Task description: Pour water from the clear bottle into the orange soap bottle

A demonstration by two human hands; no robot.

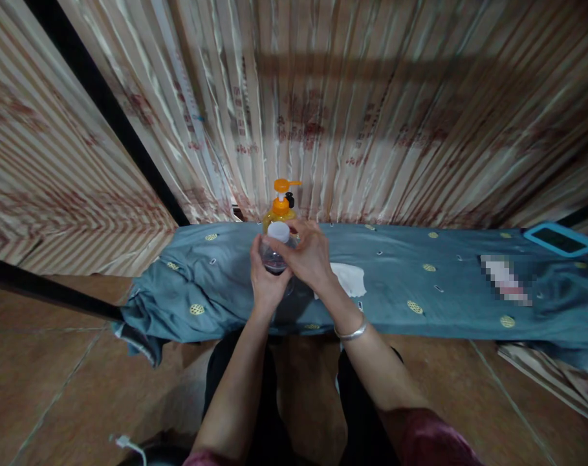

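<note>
My left hand (264,275) and my right hand (309,255) both clasp a small clear bottle with a white cap (277,241) over a narrow surface covered by a blue-grey cloth (410,285). The bottle holds some dark liquid at its bottom. Just behind it stands a yellow pump bottle with an orange pump head (281,202). A white cloth or tissue (348,278) lies on the blue cloth right of my right wrist, which wears a silver bangle.
A blue-framed tablet or slate (560,239) lies at the far right end of the cloth. Striped shiny curtains hang behind. The floor is brown tile, with a white cable (127,444) at bottom left and a black pole (46,290) at the left.
</note>
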